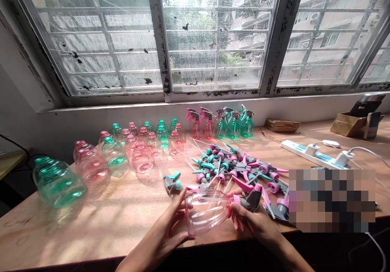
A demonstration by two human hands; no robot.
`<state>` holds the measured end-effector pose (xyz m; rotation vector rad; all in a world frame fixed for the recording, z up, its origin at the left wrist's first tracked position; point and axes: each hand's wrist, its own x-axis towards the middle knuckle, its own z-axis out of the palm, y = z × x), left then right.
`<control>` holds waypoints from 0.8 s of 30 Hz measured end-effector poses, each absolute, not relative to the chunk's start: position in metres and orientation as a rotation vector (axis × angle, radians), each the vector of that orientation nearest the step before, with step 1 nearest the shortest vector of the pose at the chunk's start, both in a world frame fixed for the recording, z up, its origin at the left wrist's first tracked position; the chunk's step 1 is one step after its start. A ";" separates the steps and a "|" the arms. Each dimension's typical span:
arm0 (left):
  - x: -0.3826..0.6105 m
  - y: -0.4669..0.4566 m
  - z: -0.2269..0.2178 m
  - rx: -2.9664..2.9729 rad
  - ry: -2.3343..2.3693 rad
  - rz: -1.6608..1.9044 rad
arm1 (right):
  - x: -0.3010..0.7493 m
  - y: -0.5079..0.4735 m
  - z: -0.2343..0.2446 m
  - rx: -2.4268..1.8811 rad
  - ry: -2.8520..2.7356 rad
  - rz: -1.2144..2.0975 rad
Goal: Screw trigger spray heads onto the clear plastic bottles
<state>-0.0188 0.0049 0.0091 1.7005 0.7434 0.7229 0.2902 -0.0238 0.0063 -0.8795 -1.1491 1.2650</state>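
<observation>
My left hand [170, 227] cups the base of a clear pink plastic bottle [207, 211] that lies on its side above the table's front edge. My right hand [252, 221] grips the bottle's neck, where a grey and pink trigger sprayer head [251, 199] sits with its dip tube inside the bottle. Just beyond my hands lies a pile of loose trigger sprayer heads [234, 168] in pink, teal and grey. One teal and grey sprayer head [171, 181] lies apart, left of the pile.
Several open pink and green bottles [143, 146] stand at the left on the wooden table [106, 219]. Finished spray bottles [224, 123] stand by the window sill. A white power strip [313, 152] with plugs, a cardboard box [347, 123] and a blurred patch occupy the right.
</observation>
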 end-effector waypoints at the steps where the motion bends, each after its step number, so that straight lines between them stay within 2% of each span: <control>1: -0.019 0.005 0.007 1.688 0.747 0.728 | 0.290 -0.024 0.007 -0.873 -1.146 1.267; 24: -0.020 0.006 0.001 1.834 0.703 0.769 | 0.292 -0.024 0.004 -0.915 -1.166 1.276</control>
